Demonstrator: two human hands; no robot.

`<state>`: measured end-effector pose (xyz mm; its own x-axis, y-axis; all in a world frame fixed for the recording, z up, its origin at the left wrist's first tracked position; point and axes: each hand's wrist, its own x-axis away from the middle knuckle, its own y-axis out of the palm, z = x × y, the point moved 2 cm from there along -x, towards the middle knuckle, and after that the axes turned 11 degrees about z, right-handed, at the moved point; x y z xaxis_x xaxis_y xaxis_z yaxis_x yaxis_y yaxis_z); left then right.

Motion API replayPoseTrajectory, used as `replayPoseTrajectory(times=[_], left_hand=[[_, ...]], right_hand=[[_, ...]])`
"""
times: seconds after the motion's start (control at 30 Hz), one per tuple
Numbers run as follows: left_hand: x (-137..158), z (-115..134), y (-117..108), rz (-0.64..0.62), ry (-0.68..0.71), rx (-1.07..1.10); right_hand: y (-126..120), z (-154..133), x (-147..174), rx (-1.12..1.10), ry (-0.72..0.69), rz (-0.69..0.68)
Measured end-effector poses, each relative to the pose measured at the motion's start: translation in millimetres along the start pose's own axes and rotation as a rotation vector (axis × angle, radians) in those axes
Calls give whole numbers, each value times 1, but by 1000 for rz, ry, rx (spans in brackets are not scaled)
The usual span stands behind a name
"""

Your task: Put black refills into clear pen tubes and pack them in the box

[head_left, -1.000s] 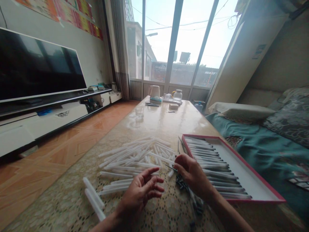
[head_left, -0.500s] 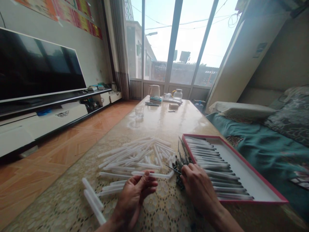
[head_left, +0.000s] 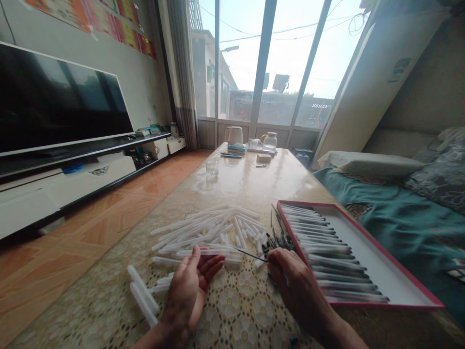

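Note:
My left hand point(head_left: 191, 286) is closed, thumb against fingers, on a white translucent pen barrel point(head_left: 210, 252) lying nearly level. In my right hand point(head_left: 294, 276) the fingertips pinch a thin dark pen refill point(head_left: 250, 254), its tip pointing left toward the barrel's right end. Whether the tip touches the barrel is hard to tell. Behind my left hand lies a loose pile of white barrels point(head_left: 214, 225). Just beyond my right hand is a heap of dark refills and small black parts point(head_left: 278, 240), partly covered by the fingers.
A pink-rimmed tray point(head_left: 363, 230) on the right holds a row of filled pens point(head_left: 332, 257). Several loose barrels point(head_left: 143, 293) lie at the front left. Farther back on the table point(head_left: 254, 186) stand a glass cup point(head_left: 211, 168), a kettle point(head_left: 234, 134) and a glass pitcher point(head_left: 270, 140).
My right hand has lifted slightly off the heap with the refill, which now reaches toward the barrel. My left hand has moved left with the barrel, and its fingers have spread slightly.

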<state>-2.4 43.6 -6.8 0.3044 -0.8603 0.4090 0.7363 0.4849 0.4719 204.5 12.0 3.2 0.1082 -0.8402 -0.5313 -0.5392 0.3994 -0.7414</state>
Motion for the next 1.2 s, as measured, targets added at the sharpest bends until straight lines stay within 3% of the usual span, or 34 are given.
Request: replayPoseTrajectory(times=[0.4, 0.53, 0.73, 0.87, 0.93, 1.03, 1.2], left_hand=[[-1, 1, 0, -19, -21, -22], [1, -3, 1, -95, -55, -31], [15, -22, 1, -338, -255, -101], [16, -24, 2, -311, -338, -49], [13, -20, 3, -232, -333, 0], [9, -14, 4, -157, -324, 40], [10, -14, 5, -242, -329, 48]], right_hand=[[0, -7, -2, 43, -48, 1], [-1, -3, -1, -119, 26, 23], [-4, -17, 3, -374, 174, -5], [-9, -13, 0, -488, 250, 5], [-13, -3, -3, -379, 247, 30], [-15, 9, -6, -98, 134, -32], [-9, 6, -1, 130, 59, -138]])
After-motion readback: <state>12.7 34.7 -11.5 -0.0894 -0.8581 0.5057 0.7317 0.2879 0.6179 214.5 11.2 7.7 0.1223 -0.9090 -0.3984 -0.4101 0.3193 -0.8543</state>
